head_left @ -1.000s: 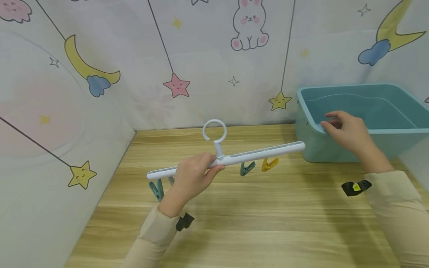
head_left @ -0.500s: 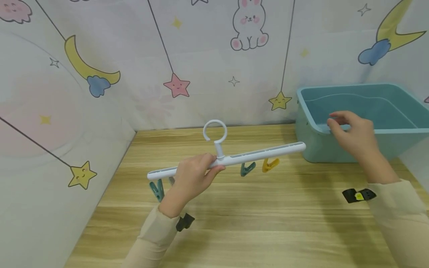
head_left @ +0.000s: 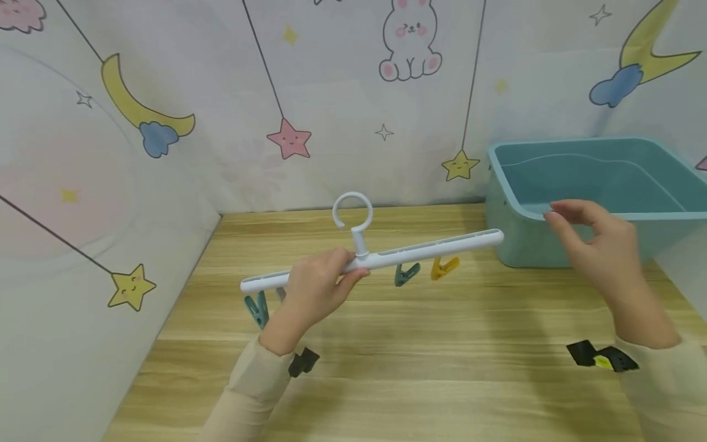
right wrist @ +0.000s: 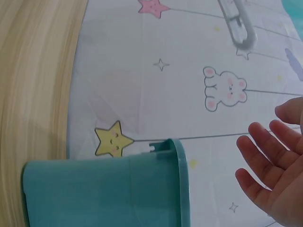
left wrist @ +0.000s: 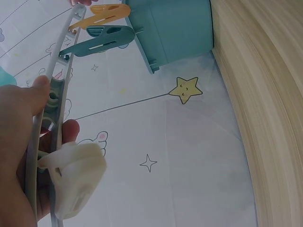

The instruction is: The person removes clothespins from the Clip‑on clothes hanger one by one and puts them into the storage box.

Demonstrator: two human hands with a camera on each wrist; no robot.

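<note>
A white plastic clothes hanger with a ring-shaped hook is held up over the table, its right end tilted higher. My left hand grips its bar just left of the hook. Clothes pegs hang under the bar: a teal peg and a yellow peg on the right, another teal peg at the left end. Up close in the left wrist view, a pale peg hangs beside the gripping fingers. My right hand holds nothing; its fingers are loosely bent in front of the bin's rim.
A teal plastic bin stands at the back right of the wooden table, against the cartoon-printed backdrop. A black strap piece shows at the right wrist, another black piece at the left.
My right hand has drawn back from the bin's rim, toward me and slightly right. My left hand still holds the hanger in nearly the same place.
</note>
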